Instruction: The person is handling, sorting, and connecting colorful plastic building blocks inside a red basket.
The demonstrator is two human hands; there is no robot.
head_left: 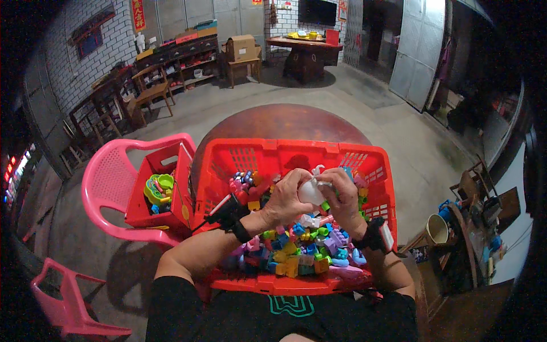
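A large red plastic basket (296, 154) rests on my lap against a round brown table (282, 122). It holds several colourful plastic toy pieces (302, 251). Both hands meet above the basket's middle. My left hand (285, 196) and my right hand (342, 196) grip a small white toy piece (312, 191) between them. A dark band sits on each wrist.
A pink plastic chair (108, 182) on my left carries a smaller red crate (162, 194) with green and yellow toys. Another pink chair (65, 299) stands lower left. Wooden chairs, shelves and a table with a cardboard box line the far wall. Clutter and a bucket sit at right.
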